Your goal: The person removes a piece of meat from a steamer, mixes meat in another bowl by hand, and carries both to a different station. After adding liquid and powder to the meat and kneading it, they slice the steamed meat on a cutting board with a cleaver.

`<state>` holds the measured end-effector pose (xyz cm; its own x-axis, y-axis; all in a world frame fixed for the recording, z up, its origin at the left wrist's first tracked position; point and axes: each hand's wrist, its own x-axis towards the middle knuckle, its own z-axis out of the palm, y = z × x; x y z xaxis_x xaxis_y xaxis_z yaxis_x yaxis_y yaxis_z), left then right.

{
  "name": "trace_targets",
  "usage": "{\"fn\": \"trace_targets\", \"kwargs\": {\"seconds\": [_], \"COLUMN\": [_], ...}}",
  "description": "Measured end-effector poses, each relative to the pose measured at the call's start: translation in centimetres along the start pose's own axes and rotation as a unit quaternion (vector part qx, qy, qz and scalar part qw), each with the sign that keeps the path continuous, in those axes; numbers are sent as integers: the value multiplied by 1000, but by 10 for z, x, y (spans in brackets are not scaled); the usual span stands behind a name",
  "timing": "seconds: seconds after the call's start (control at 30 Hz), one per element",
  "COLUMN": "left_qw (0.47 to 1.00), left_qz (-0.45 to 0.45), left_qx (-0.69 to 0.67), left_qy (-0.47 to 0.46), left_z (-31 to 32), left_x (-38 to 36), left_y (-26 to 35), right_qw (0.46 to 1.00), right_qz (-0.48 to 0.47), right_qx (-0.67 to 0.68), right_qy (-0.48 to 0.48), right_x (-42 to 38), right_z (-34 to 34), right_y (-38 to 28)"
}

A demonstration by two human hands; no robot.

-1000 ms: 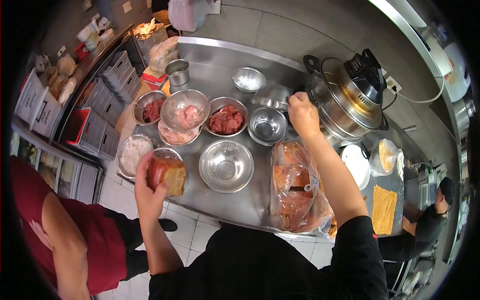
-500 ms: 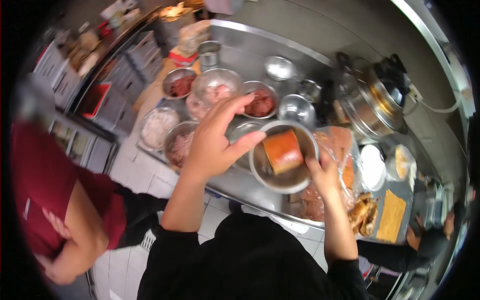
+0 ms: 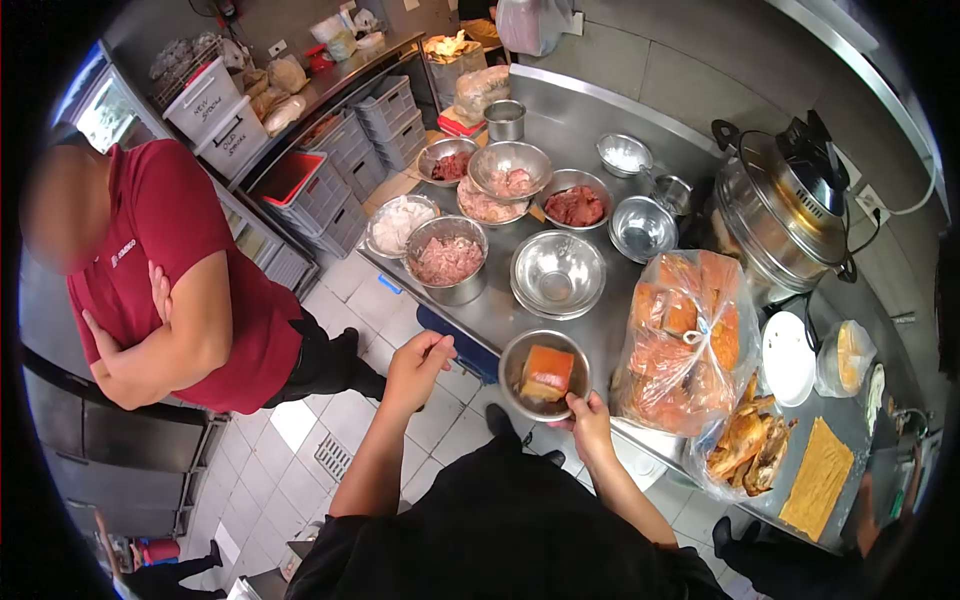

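My right hand grips the right rim of a small metal bowl, thumb over the edge. Inside lies a block of browned pork belly, its reddish skin upward. To the left of the bowl, apart from it, my left hand hangs in the air with its fingers curled and nothing visible in them. Beyond the held bowl, a stack of empty metal bowls stands on the steel table. A large tied plastic bag of similar pork pieces lies to the right.
Bowls of minced meat, darker red meat and a white food stand on the table. A big metal cooker, a white plate and roasted poultry are rightward. A person with folded arms stands left.
My left hand has drawn away from the bowl, down and left, and its fingers have curled. My right hand has brought the bowl lower, nearer my body. The camera view has shifted.
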<state>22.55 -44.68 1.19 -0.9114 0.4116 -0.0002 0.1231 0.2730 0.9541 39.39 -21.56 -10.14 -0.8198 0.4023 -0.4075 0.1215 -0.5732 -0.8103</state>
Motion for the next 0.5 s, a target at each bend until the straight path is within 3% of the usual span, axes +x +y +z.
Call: {"fn": "trace_targets", "kwargs": {"seconds": [0.17,0.23,0.3,0.4,0.5], "left_qw": [999,996,995,994,988], "left_qz": [29,67,68,87,145], "left_qx": [6,38,53,26,47], "left_qy": [-28,-52,-55,-57,17], "left_z": [19,25,21,2,-15], "left_x": [17,27,39,84,156], "left_y": [-4,-5,5,18,35], "right_qw": [983,985,996,996,990], "right_qz": [-57,-63,3,27,11], "right_qx": [175,161,54,-26,-97], "right_qy": [25,15,-65,-85,-97], "right_x": [2,-13,-27,-37,-35], "right_z": [-11,-14,-25,-16,26], "right_y": [17,18,27,34,25]}}
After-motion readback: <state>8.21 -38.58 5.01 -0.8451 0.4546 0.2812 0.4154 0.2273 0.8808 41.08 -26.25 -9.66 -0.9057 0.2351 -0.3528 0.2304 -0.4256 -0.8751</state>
